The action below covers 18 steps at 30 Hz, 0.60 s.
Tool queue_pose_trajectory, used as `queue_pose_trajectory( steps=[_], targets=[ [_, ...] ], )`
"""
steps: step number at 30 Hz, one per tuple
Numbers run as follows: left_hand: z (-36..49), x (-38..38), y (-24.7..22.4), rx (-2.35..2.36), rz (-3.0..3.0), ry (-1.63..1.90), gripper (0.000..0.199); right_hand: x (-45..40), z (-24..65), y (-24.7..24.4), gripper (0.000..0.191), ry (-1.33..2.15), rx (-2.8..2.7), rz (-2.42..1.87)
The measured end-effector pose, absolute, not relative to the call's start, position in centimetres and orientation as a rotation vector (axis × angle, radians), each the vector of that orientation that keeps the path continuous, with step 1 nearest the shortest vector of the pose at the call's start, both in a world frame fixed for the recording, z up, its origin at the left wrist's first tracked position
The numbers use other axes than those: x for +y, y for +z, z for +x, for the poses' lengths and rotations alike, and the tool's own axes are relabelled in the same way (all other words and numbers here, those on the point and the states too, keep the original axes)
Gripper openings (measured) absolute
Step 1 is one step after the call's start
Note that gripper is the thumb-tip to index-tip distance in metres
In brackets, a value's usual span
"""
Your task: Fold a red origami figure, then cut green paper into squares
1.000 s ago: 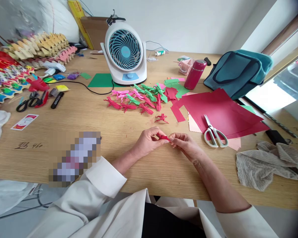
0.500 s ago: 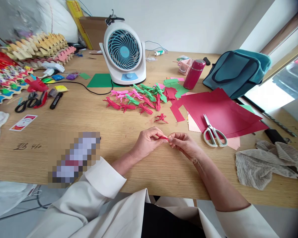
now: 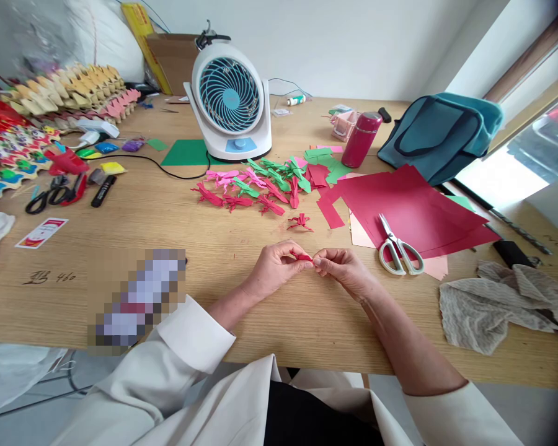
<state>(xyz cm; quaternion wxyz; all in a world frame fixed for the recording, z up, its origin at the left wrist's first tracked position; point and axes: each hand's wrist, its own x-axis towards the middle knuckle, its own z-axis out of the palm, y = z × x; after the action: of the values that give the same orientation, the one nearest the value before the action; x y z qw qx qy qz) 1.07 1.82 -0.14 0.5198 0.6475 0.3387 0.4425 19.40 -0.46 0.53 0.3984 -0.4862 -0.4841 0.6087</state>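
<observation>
Pinching a small red folded-paper piece (image 3: pixel 302 257) tightly in left hand (image 3: pixel 275 267) and right hand (image 3: pixel 343 271), exposing less than earlier, likely creasing.

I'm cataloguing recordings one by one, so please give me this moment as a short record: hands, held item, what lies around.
Left hand: pinching a small red piece
Right hand: pinching the same piece at its other end
Held item: apparently folded paper, partly hidden
Just beyond the hands: one red folded figure, standing apart
Farther back: cluster of folded figures, red, pink and green
Right side: white-handled scissors, blades over red sheets
Background: fan, red bottle, teal bag
</observation>
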Motion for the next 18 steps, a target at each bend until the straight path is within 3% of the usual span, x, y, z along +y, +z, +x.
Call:
queue_pose_trajectory(
  steps=[9,18],
  targets=[
    [1.29,1.86,-0.14,0.891,1.302,0.949,0.034,-0.37,19.22,0.33,0.038,1.618,-1.126,-1.177],
    [1.29,1.87,0.04,0.889,1.206,0.928,0.036,-0.51,19.16,0.1,0.036,1.717,-1.022,-1.142]
  ],
)
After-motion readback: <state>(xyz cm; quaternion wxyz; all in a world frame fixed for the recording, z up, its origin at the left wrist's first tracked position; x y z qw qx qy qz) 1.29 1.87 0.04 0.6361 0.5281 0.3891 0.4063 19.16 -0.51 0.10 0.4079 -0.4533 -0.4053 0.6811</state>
